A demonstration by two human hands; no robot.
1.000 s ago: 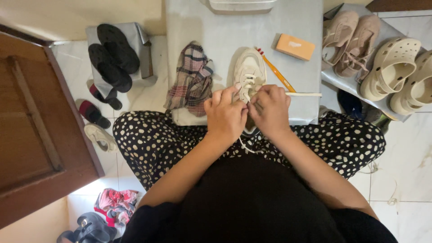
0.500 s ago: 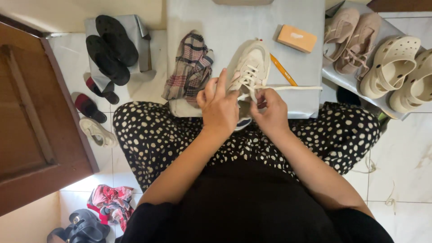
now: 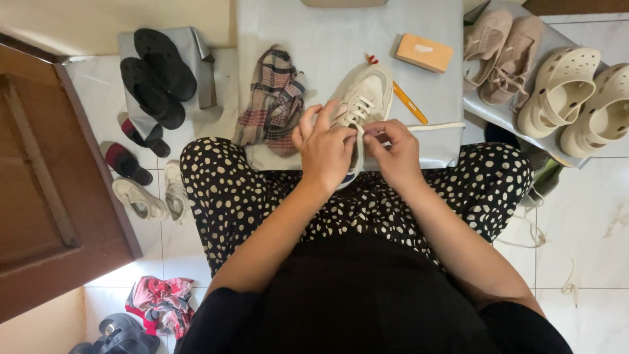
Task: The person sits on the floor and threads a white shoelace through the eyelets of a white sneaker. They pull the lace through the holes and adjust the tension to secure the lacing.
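Sneaker, cream-coloured, lies at centre frame on a grey surface, its heel toward the seated person's spotted lap. Left hand rests on the shoe's side, fingers loosely spread; right hand pinches a lace between fingertips. A plaid cloth lies left, an orange block upper right, a yellow pencil beside the shoe.

Left hand and right hand close together, fingers pinched, forearms converging
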